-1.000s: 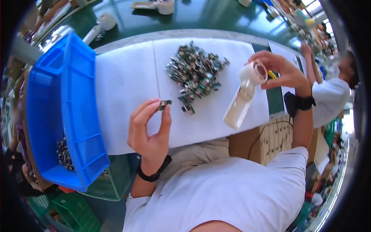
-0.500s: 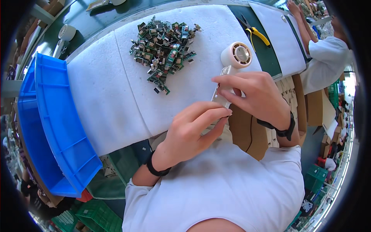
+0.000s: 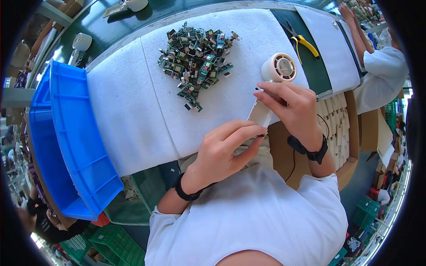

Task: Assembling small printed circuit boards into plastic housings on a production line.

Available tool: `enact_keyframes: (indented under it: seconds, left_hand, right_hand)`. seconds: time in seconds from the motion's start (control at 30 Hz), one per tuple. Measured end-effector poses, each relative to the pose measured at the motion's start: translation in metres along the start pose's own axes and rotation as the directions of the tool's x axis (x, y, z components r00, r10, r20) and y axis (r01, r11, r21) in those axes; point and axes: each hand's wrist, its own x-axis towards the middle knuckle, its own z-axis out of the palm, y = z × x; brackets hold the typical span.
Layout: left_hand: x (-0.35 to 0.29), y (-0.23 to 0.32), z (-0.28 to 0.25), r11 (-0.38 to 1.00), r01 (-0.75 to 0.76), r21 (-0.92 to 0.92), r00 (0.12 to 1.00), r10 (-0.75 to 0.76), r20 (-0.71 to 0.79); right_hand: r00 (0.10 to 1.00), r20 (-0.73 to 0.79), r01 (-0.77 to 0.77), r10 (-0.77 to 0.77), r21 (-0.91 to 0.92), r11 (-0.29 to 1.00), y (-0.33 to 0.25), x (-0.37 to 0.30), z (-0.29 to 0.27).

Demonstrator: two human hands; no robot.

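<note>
A white handheld fan (image 3: 278, 68) lies with its round head on the white foam sheet and its opened handle (image 3: 261, 111) slanting toward me. My left hand (image 3: 228, 145) is closed at the handle's lower end; a small dark piece shows at its fingertips, too small to name. Over the upper part of the handle, my right hand (image 3: 293, 105) pinches thumb and forefinger together. A tiny dark bit shows beside those fingertips, and what they grip I cannot make out. Several small green circuit boards (image 3: 195, 66) lie heaped on the foam, left of the fan.
The white foam sheet (image 3: 117, 111) covers the bench. A blue bin (image 3: 82, 142) stands at the left, yellow-handled pliers (image 3: 306, 45) lie at the far right. A cardboard box (image 3: 350, 166) of white parts sits by my right arm. Another fan (image 3: 82, 42) rests far left. A co-worker's sleeve (image 3: 386, 64) shows at right.
My right hand has shifted slightly along the handle toward the fan head, its fingers now pinched closer together, exposing more handle. My left hand stays at the lower end. The whole view has shifted a little.
</note>
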Motion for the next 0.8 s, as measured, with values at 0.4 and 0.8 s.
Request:
enact_keyframes:
  seconds: [0.4,0.8]
  left_hand:
    - [-0.001,-0.004,-0.010,0.973,0.140,-0.184,0.982,-0.160,-0.100]
    - [0.005,-0.006,-0.010,0.977,0.206,-0.057,0.962,-0.213,-0.172]
  right_hand:
    - [0.991,-0.012,-0.127,0.130,0.146,0.981,-0.005,-0.005,0.006]
    - [0.997,-0.051,-0.040,0.049,0.176,0.984,-0.027,-0.015,0.007]
